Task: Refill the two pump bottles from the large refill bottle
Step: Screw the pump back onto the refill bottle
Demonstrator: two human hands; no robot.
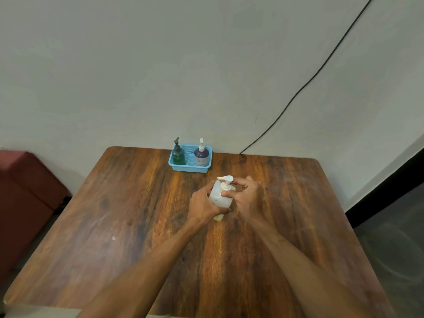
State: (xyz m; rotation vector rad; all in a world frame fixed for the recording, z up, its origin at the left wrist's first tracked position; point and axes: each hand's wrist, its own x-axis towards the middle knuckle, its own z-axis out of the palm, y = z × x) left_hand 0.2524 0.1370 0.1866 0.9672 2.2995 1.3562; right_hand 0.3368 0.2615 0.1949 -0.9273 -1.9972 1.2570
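Table (114, 226) middle, well off edges, left grip (202, 203) holds bottle (219, 196), right grip (246, 198) pinches pump (226, 179)

Left hand (202, 204) and right hand (247, 196) around white pump bottle (218, 196)

Three pump bottles are in view: one white bottle (219, 198), one green bottle (178, 155) and one purple bottle (201, 156). There is one blue basket (189, 168), and two of the three bottles stand in it. There is one wooden table (110, 226). Two hands show, one left hand (202, 204) and one right hand (247, 198), and both hold the one white bottle. One black cable (298, 92) runs down the one wall (137, 65), and one red seat (23, 191) stands at the left.
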